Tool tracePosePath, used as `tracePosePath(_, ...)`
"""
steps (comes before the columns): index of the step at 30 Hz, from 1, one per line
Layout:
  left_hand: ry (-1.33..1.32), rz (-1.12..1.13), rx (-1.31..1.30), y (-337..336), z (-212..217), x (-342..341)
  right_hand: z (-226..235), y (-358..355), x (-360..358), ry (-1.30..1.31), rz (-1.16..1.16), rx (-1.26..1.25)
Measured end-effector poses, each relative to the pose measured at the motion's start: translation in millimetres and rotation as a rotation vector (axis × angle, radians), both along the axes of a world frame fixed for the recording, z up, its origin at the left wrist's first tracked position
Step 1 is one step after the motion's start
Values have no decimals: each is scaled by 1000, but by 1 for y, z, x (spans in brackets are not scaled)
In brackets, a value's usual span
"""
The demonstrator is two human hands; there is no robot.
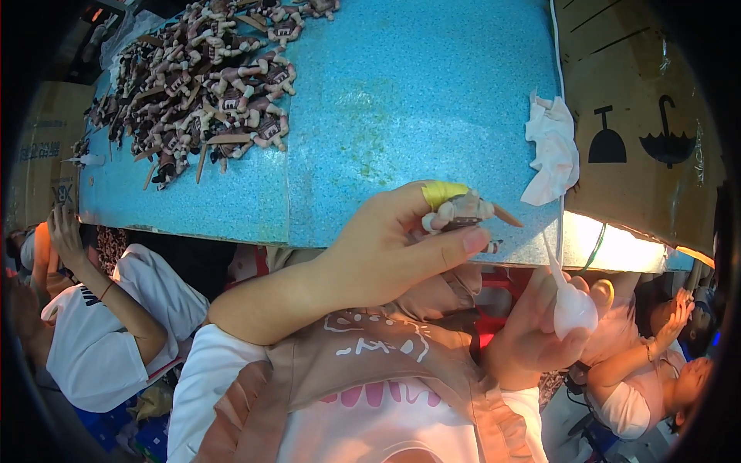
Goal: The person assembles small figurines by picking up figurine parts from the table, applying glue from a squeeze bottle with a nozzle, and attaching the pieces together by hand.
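In my left hand [386,247], raised over the table's near edge, a small painted figurine [463,210] is pinched between thumb and forefinger. A brown blade-like piece [507,215] sticks out from it to the right. Yellow tape [444,193] wraps a finger of this hand. My right hand [532,332], lower and to the right, is closed around a white squeeze bottle [576,310]. Its long thin nozzle points up and slightly left, apart from the figurine. Something yellow also shows on a fingertip of the right hand.
A heap of similar figurines [208,85] covers the far left of the blue tabletop [417,92]. Crumpled white tissue [552,150] lies at the right edge, beside a cardboard box [641,116]. Another white nozzle bottle [91,160] lies far left. People sit on both sides.
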State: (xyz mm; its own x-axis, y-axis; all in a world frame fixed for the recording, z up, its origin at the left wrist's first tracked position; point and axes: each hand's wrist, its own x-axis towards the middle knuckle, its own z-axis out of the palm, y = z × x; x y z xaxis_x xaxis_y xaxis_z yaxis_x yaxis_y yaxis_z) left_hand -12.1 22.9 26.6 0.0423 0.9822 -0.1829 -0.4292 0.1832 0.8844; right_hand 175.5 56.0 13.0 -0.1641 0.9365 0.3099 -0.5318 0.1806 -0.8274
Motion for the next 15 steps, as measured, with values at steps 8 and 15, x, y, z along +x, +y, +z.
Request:
tracePosePath(8,628,14,262,-8,-12,1,4,-23,-5,-294,-272,581)
tracePosePath(15,706,97,375,-6,-15,2,3,-23,-7,-354,-331,690)
